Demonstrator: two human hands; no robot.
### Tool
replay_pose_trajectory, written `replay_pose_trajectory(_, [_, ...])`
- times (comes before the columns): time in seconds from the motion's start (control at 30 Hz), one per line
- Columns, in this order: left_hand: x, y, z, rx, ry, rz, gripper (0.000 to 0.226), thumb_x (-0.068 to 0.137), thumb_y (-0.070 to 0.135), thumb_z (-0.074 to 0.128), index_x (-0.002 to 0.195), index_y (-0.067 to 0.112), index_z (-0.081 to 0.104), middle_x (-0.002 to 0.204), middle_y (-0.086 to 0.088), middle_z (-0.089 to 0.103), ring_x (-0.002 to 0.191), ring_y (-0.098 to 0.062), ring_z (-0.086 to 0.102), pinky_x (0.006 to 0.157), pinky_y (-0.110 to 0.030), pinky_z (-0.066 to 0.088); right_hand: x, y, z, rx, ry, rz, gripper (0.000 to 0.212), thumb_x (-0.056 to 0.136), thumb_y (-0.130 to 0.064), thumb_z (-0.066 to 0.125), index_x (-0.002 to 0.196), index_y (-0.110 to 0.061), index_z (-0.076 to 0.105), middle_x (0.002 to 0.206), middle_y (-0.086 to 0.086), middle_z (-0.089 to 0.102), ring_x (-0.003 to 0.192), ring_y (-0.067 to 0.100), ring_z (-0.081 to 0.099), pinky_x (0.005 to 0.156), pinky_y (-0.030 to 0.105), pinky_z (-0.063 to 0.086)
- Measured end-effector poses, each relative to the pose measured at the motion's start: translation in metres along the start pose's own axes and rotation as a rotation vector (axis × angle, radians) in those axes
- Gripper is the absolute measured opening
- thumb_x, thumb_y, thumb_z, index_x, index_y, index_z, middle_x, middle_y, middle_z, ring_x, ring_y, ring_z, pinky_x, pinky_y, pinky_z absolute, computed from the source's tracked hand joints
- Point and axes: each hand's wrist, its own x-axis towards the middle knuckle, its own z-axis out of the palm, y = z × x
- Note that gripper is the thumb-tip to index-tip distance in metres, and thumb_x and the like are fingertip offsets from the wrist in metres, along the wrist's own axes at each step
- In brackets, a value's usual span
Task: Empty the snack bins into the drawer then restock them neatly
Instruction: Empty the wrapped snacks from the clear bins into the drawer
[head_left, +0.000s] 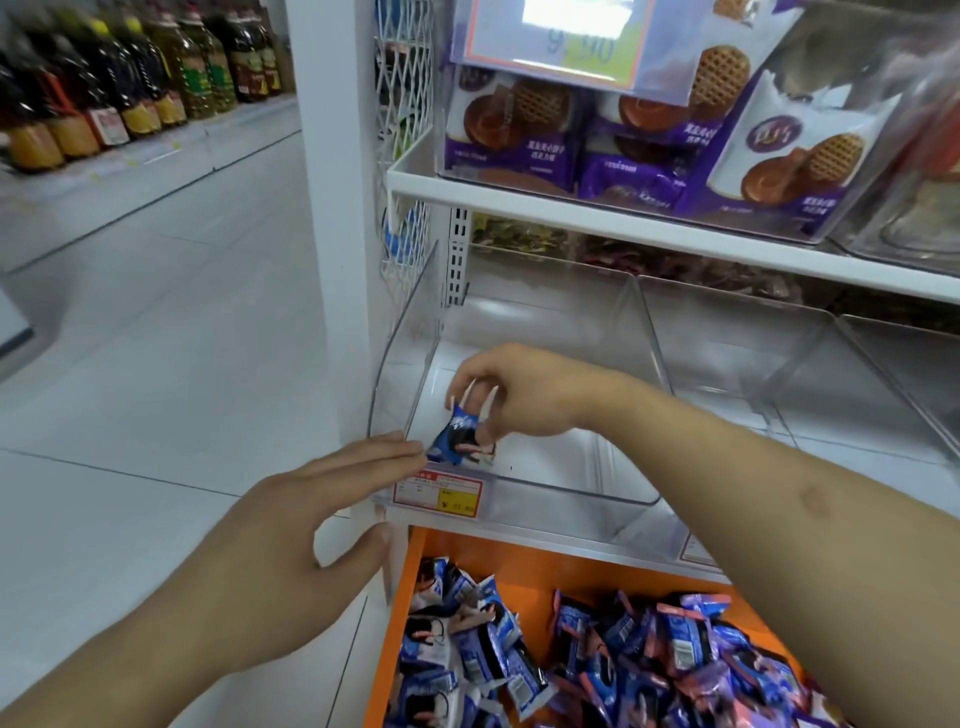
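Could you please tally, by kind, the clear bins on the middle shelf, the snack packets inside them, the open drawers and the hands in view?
Clear bins on the middle shelf: 3 in view
Snack packets inside those bins: 1, the blue packet pinched by the right hand
Open orange drawers: 1
Hands: 2, counting the left hand
Total: 7

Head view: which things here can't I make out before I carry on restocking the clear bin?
- Price tag on the clear bin: print too small.
- Snack packet in the right hand: label blurred, partly behind fingers.
- Orange drawer: cut off by the bottom edge and the right forearm.
- Upper sign: washed out by glare.
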Motion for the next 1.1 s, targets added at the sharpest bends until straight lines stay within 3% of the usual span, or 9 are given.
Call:
replay_pose_trajectory(0.2, [0.000,-0.002,0.000,0.010,-0.017,-0.007,0.068,0.092,0.018,0.074,0.137,0.064,0.051,0.142,0.056,0.033,0.138,0.026,0.027,0.107,0.006,0.013,0.008,-0.008,0.027,0.034,-0.080,0.067,0.036,0.089,-0.032,0.081,0.124,-0.025,0.075,0.121,-0.010,0.072,0.112,0.011,0.064,0.097,0.033,0.054])
replay_pose_trajectory(0.3, [0.000,-0.002,0.001,0.024,-0.033,-0.009,0.064,0.094,0.024,0.072,0.137,0.065,0.049,0.142,0.059,0.028,0.138,0.028,0.023,0.104,0.008,0.012,0.007,-0.008,0.030,0.087,-0.118,0.097,0.035,0.093,-0.028,0.077,0.127,-0.020,0.072,0.116,-0.007,0.071,0.104,0.010,0.064,0.084,0.025,0.052])
replay_pose_trajectory(0.4, [0.001,-0.002,0.001,0.033,-0.033,-0.006,0.065,0.094,0.022,0.072,0.136,0.065,0.049,0.141,0.060,0.027,0.138,0.028,0.023,0.104,0.008,0.011,0.008,-0.008,0.031,0.096,-0.148,0.113,0.017,0.096,-0.023,0.075,0.113,-0.021,0.074,0.094,-0.012,0.066,0.088,0.006,0.059,0.068,0.020,0.043])
replay_pose_trajectory(0.5, [0.001,-0.003,0.002,0.050,-0.038,-0.010,0.066,0.094,0.023,0.072,0.137,0.066,0.047,0.143,0.060,0.024,0.138,0.028,0.022,0.106,0.006,0.014,0.007,-0.008,0.029,0.177,-0.156,0.149,0.026,0.094,-0.016,0.076,0.120,-0.019,0.074,0.105,-0.009,0.069,0.105,0.013,0.063,0.075,0.022,0.049])
replay_pose_trajectory(0.57, [0.001,-0.004,0.002,0.056,-0.042,-0.009,0.066,0.094,0.024,0.072,0.138,0.067,0.046,0.144,0.058,0.024,0.139,0.027,0.022,0.108,0.003,0.015,0.003,-0.007,0.027,0.234,-0.161,0.167,0.029,0.093,-0.011,0.076,0.121,-0.018,0.071,0.108,-0.006,0.068,0.105,0.015,0.064,0.075,0.024,0.053])
replay_pose_trajectory(0.73, [0.002,-0.007,0.003,0.083,-0.037,-0.003,0.062,0.096,0.030,0.069,0.139,0.067,0.044,0.147,0.055,0.027,0.139,0.027,0.021,0.105,0.006,0.014,-0.023,0.003,0.009,0.529,0.050,0.183,0.031,0.083,-0.009,0.086,0.110,-0.013,0.071,0.110,0.009,0.074,0.100,0.023,0.072,0.081,0.034,0.064])
replay_pose_trajectory(0.87, [0.002,-0.004,0.003,0.054,-0.028,0.003,0.059,0.095,0.028,0.070,0.141,0.058,0.050,0.149,0.045,0.038,0.140,0.022,0.028,0.110,0.004,0.014,-0.077,0.001,-0.014,0.691,0.292,0.018,0.028,0.076,-0.015,0.082,0.101,-0.011,0.071,0.093,0.005,0.074,0.083,0.017,0.066,0.071,0.029,0.053])
replay_pose_trajectory(0.97, [0.003,0.003,0.003,0.075,-0.017,0.013,0.057,0.094,0.027,0.071,0.144,0.050,0.053,0.152,0.034,0.042,0.142,0.017,0.031,0.113,0.000,0.014,-0.137,-0.008,0.001,0.757,0.212,-0.080,0.038,0.076,-0.014,0.075,0.110,0.000,0.067,0.101,0.007,0.073,0.089,0.020,0.065,0.080,0.029,0.048])
replay_pose_trajectory(1.1, [0.003,0.020,0.006,0.109,-0.047,0.012,0.057,0.093,0.032,0.068,0.148,0.041,0.053,0.153,0.023,0.046,0.142,0.006,0.038,0.114,-0.008,0.020,-0.175,0.000,0.070,0.435,0.043,0.084,0.043,0.075,-0.040,0.084,0.114,-0.029,0.068,0.105,-0.012,0.068,0.091,0.005,0.064,0.081,0.031,0.047])
